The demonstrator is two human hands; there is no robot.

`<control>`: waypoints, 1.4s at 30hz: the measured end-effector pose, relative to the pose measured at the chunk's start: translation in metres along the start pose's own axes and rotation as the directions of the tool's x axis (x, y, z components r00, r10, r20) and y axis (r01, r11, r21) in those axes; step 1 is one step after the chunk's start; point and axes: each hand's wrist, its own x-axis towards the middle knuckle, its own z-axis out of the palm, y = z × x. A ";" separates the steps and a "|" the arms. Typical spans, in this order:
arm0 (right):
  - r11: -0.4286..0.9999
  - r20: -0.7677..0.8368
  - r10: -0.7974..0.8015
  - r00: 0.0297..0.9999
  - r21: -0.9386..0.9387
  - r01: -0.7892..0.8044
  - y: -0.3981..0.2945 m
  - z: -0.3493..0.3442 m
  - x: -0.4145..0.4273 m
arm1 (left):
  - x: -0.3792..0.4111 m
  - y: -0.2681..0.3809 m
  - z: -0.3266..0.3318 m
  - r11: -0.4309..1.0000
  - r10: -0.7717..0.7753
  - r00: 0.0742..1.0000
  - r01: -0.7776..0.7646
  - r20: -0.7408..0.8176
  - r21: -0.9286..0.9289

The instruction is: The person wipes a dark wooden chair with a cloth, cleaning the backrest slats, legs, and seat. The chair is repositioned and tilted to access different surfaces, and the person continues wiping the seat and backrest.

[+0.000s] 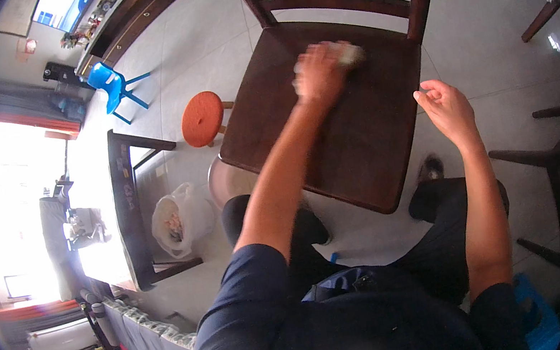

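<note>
A dark wooden chair stands before me, its slatted backrest at the far side. My left hand lies on the rear part of the seat, blurred by motion. Under its fingers is a pale, bunched cloth, pressed to the wood. Just off the seat's right edge hangs my right hand, its fingers loosely bent and nothing seen in them. The thumb tip comes close to the edge; whether it touches, I cannot tell.
Left of the chair are an orange-topped stool, a pinkish basin partly under the seat, and a white plastic bag with contents. A dark-framed table stands beyond. Dark chair legs are at the right.
</note>
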 end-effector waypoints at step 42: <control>0.998 -0.068 -0.018 0.997 -0.058 0.014 0.017 0.011 0.006 | -0.202 0.155 -0.089 0.987 0.082 0.984 -0.059 0.156 -0.149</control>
